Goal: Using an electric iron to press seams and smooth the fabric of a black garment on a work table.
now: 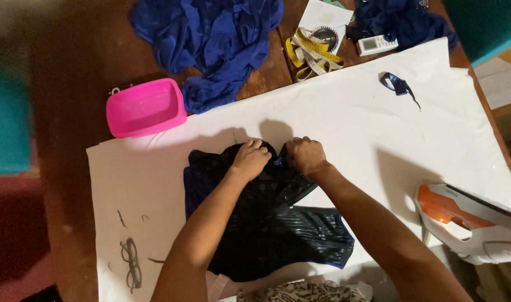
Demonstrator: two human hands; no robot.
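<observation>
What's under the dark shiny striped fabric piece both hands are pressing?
The dark shiny striped fabric piece lies on a white paper sheet covering the brown wooden table. Anything directly beneath the fabric is hidden.

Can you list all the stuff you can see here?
sequin cloth: one, black and dark blue, on the white sheet, under both hands
white sheet: one, covers the table
blue fabric: one heap, top middle; a second dark heap top right
pink tub: one, left of the heap
tape measure: one, yellow, top
iron: one, white and orange, right edge
scrap: one, blue, upper right of sheet
glasses: one pair, lower left
left hand: fist gripping the cloth
right hand: fist gripping the cloth
</observation>
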